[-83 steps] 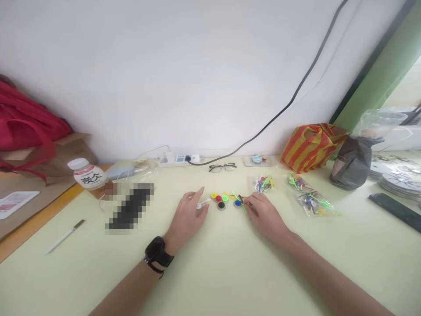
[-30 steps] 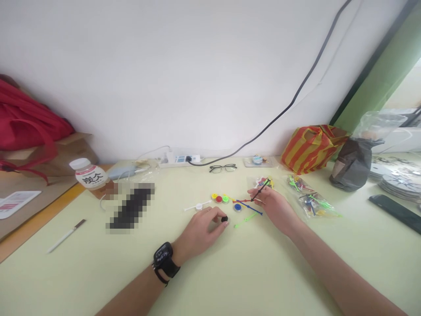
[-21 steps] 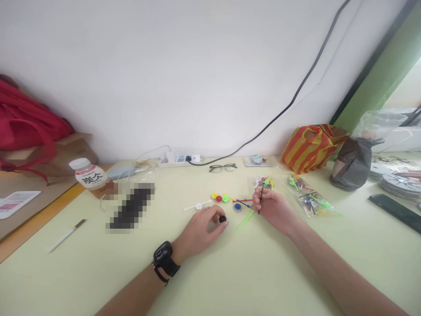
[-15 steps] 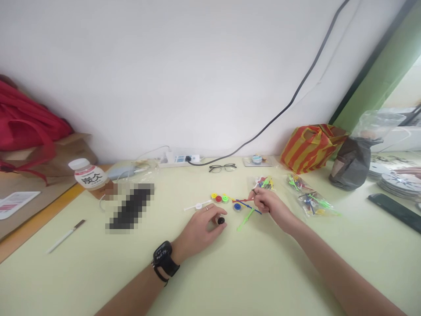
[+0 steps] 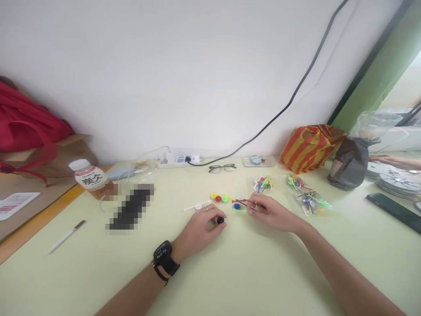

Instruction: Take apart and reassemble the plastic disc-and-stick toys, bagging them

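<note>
My left hand point(image 5: 205, 226) rests on the table with fingers curled around a small round piece with a black end point(image 5: 219, 220). A thin white plastic stick with a white disc point(image 5: 198, 206) lies just beyond it. Past my fingertips sit small yellow point(image 5: 213, 196), red point(image 5: 218, 199) and green point(image 5: 224, 198) discs in a row. My right hand point(image 5: 268, 211) pinches the end of a green plastic stick point(image 5: 240, 212); its grip is partly hidden. A blue stick point(image 5: 242, 202), a red stick point(image 5: 234, 200) and a blue disc point(image 5: 237, 206) lie beside those fingers.
Clear bags of coloured plastic parts point(image 5: 314, 204) lie to the right. Eyeglasses point(image 5: 222, 168) and a power strip point(image 5: 179, 161) are by the wall. At left stand a bottle point(image 5: 88, 177) and a white-handled tool point(image 5: 66, 237). Another person's hand is over stacked discs point(image 5: 399, 183) far right.
My right hand has drawn closer to the blue disc, and the green stick has swung from a slant to nearly level. My left hand stays in place.
</note>
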Demonstrator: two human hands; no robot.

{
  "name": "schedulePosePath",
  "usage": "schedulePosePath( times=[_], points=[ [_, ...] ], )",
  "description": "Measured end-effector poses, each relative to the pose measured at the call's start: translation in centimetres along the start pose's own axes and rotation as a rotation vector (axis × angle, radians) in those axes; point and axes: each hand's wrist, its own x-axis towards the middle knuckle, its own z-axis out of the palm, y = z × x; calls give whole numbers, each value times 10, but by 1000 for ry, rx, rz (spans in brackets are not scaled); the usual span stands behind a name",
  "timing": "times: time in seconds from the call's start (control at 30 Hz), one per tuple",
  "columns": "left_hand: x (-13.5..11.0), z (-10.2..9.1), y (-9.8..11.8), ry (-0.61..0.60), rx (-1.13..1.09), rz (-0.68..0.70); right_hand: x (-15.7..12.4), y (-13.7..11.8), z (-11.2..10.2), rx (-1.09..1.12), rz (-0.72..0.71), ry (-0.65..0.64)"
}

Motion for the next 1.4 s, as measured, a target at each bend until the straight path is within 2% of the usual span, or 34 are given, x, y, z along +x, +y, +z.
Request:
schedulePosePath(
  times=[0.1,0.17,0.37,0.77,1.4],
  points=[
    [0,0,0,-6,2,-9,3,13,2,-58,85,213],
    [0,-1,1,-9,8,-10,5,21,5,-131,118,268],
    [1,-1,2,-11,16,-5,5,32,12,-224,97,235],
    [-1,0,-1,-5,20,-2,6,37,13,-247,102,211],
    [0,-2,1,-11,17,-4,7,34,22,-262,129,293]
  ],
)
